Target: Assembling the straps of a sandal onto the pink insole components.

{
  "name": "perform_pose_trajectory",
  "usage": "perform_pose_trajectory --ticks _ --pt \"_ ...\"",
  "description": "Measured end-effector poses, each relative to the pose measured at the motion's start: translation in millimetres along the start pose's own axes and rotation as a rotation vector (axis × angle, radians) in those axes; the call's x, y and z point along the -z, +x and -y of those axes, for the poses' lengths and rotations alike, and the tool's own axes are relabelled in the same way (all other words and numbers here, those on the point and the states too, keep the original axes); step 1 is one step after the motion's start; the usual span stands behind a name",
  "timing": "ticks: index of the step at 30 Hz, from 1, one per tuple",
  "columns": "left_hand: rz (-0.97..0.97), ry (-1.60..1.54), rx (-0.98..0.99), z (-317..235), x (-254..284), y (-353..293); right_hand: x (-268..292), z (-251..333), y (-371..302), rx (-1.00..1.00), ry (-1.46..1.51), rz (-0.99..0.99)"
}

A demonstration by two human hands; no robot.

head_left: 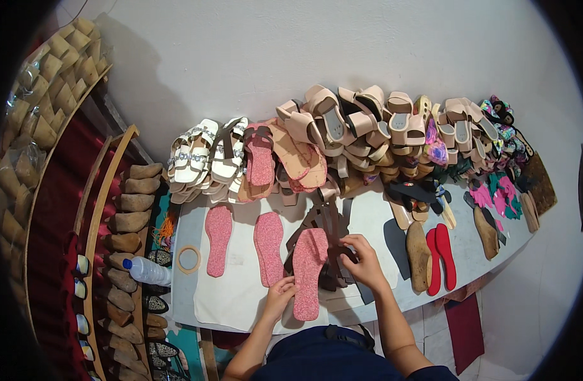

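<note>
A pink speckled insole (310, 279) is tilted up in front of me, and my left hand (279, 296) pinches its lower left edge. To the right of it, my right hand (362, 259) curls its fingers around part of a dark brown strap (333, 270) in a heap of such straps. The heap is partly hidden behind the raised insole. Further left, more pink insoles lie on a white sheet: a single one (218, 240) and a stacked pair (268, 244).
Finished sandals (335, 124) pile up along the wall. On the table's right lie wooden shoe lasts (418, 257) and red insoles (444, 254). A tape roll (189, 260) is at the left edge, with a water bottle (145, 271) beside it. A rack of lasts (129, 222) stands left.
</note>
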State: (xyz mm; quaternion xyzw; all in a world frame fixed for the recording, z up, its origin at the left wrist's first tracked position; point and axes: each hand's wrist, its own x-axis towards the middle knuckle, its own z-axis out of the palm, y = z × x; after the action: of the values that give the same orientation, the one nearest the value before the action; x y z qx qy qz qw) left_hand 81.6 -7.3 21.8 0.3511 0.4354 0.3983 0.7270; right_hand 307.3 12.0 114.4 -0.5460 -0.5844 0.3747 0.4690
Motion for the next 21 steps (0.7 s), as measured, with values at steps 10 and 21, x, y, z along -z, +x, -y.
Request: perform_pose_trajectory --ticks 10,21 --pt "0.054 -0.014 -0.103 -1.0 -1.5 2.5 -36.8 -6.6 -11.0 0.455 -0.506 0.126" --pt "0.087 0.038 -0.074 4.8 -4.3 -4.4 -18.2 -25.6 -11.8 0.188 -0.580 -0.300"
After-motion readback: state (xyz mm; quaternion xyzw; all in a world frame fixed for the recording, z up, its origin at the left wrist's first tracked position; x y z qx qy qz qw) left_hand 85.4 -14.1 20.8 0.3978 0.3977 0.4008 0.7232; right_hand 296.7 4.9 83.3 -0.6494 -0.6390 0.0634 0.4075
